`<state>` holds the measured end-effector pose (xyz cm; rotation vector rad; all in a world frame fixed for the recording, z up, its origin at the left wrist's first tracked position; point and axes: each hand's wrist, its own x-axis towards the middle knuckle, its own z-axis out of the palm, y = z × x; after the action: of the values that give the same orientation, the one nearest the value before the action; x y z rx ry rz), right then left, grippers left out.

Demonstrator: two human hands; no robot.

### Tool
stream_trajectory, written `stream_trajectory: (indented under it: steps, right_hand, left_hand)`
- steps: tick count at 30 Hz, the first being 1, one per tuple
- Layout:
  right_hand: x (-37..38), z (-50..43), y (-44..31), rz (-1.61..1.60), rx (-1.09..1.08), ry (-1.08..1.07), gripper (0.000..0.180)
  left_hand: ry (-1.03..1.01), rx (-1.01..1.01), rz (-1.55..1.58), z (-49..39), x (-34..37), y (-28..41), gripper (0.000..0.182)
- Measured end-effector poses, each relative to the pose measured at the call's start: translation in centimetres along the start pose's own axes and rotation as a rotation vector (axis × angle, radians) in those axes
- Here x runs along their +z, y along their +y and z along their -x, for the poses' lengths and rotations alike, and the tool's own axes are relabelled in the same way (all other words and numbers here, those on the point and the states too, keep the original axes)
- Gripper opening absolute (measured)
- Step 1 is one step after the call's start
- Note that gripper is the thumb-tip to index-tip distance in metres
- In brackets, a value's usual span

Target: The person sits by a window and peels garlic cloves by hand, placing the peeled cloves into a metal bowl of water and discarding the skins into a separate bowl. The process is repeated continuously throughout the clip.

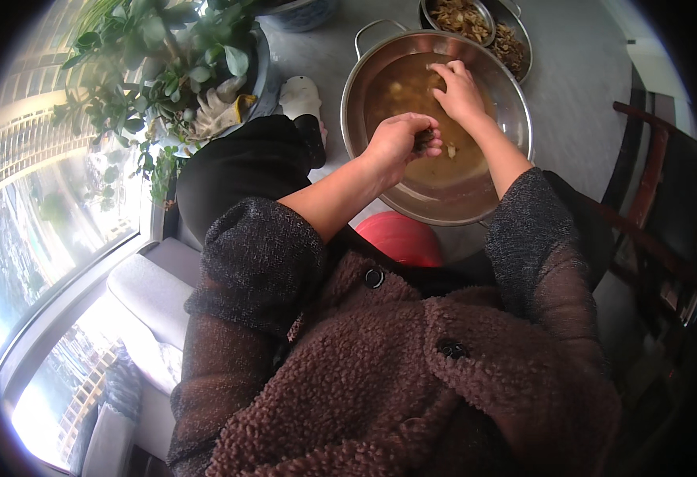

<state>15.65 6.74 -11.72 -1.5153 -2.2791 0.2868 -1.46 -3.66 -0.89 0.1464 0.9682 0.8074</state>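
A wide stainless-steel basin [510, 131] with loop handles stands in front of me, holding cloudy brown water [444, 173]. Pale pieces float or lie in it, blurred under the surface. My left hand [405, 143] is curled over the near middle of the basin around small dark, wet pieces [424, 138], mostly hidden by the fingers. Farther in and to the right, my right hand [460, 92] reaches down to the water with thumb and fingers apart. Nothing shows clearly between them. One pale piece [451, 151] lies beside the left fingertips.
Behind the basin, a small metal bowl [491, 24] of brown shredded pieces rests in a larger metal pan [526, 56] of similar pieces. A red plastic object [397, 239] is partly under the basin. Potted plants [164, 65], a work glove [220, 110] and a window are left; dark red wooden furniture [646, 173] is right.
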Motion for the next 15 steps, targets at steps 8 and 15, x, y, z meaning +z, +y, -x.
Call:
stream_trajectory:
  steps: [8, 15]
  right_hand:
    - [-4.7, 0.1, 0.6, -0.943, 0.558, -0.574, 0.019]
    - [-10.1, 3.3, -0.9, -1.184, 0.615, -0.59, 0.034]
  left_hand:
    - [0.002, -0.016, 0.001, 0.1, 0.2, -0.1, 0.022]
    - [-0.007, -0.02, -0.059, -0.1, 0.0, -0.5, 0.024]
